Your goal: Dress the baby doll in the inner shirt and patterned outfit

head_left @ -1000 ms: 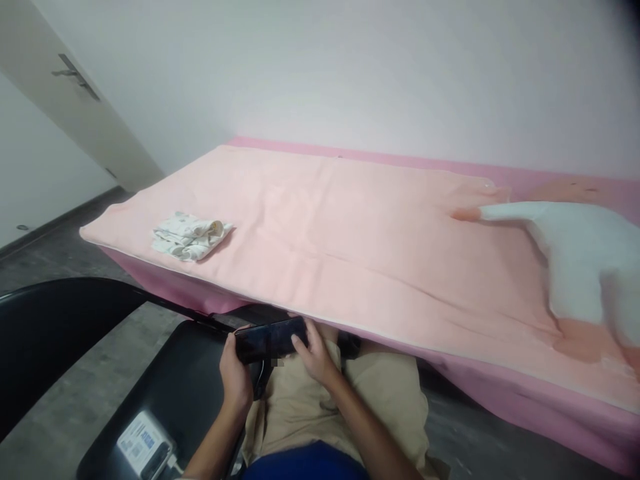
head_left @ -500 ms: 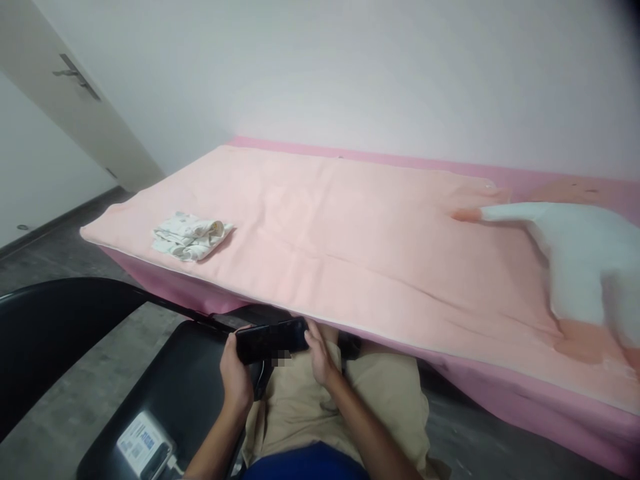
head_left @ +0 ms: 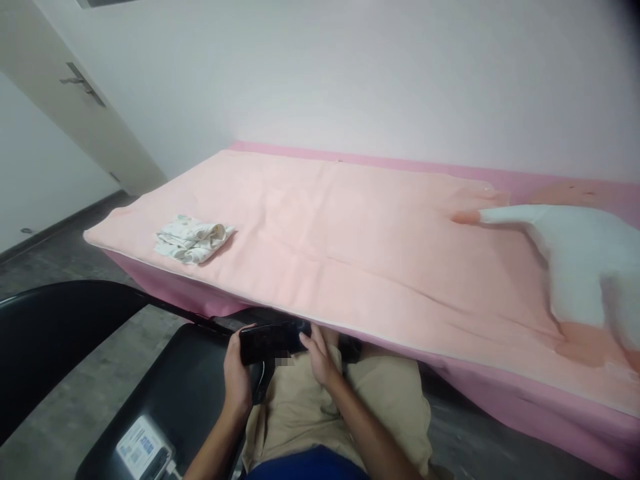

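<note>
A black phone (head_left: 273,340), held sideways, lies between my two hands just below the table's front edge and above my lap. My left hand (head_left: 237,370) is closed around the phone's left end. At the other end, my right hand (head_left: 319,353) grips it, with the thumb over the front. What the phone's screen shows is too dark to make out. Some fingers are hidden behind the phone.
A pink cloth (head_left: 350,233) covers the table. A folded white patterned cloth (head_left: 193,239) lies near its left front edge. On the right rests a white and peach doll-like body (head_left: 575,260). A black chair (head_left: 185,387) beside me bears a white device (head_left: 144,448) with a cable.
The view has shifted slightly, so the table and door sit a little lower and further right. My right thumb has moved inward over the phone.
</note>
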`<action>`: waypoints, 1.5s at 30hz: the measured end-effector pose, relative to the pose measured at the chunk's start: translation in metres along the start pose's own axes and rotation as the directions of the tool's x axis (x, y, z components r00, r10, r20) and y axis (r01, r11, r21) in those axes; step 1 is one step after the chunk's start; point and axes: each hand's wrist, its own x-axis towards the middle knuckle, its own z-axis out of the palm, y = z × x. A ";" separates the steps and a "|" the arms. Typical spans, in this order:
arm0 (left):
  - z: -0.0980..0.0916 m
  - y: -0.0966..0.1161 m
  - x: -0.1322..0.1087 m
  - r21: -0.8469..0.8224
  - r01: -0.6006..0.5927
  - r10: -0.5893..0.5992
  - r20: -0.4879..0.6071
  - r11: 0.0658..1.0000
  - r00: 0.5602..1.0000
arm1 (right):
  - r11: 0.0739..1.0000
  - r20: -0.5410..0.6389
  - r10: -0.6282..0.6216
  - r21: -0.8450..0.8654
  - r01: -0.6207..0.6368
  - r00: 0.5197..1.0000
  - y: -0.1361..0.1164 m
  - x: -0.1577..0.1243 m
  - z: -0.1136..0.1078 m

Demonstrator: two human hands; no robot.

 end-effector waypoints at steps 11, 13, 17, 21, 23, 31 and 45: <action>-0.014 0.001 0.002 0.016 -0.051 0.046 0.248 0.999 0.968 | 0.988 0.003 -0.090 -0.127 0.089 0.996 0.010 0.002 0.010; -0.014 0.002 0.002 0.019 -0.055 0.049 0.240 0.998 0.970 | 0.986 -0.004 -0.092 -0.142 0.091 0.996 0.008 0.003 0.011; -0.014 0.002 0.003 0.023 -0.042 0.035 0.233 0.999 0.972 | 0.990 0.016 -0.087 -0.114 0.089 0.996 -0.003 0.002 0.009; -0.014 0.001 0.003 0.051 -0.063 0.051 0.205 0.997 0.977 | 0.992 0.028 -0.092 -0.084 0.094 0.995 -0.009 0.002 0.009; -0.014 0.000 0.004 0.064 -0.071 0.058 0.191 0.995 0.980 | 0.990 0.009 -0.100 -0.099 0.100 0.995 -0.008 0.002 0.010; -0.017 0.012 -0.008 0.148 -0.168 0.132 0.227 0.975 0.965 | 0.980 -0.121 -0.113 -0.178 0.091 0.986 -0.006 0.005 0.024; -0.023 0.004 -0.006 0.227 -0.324 0.230 0.359 0.918 0.904 | 0.992 -0.117 -0.081 -0.110 0.068 0.990 -0.005 0.004 0.023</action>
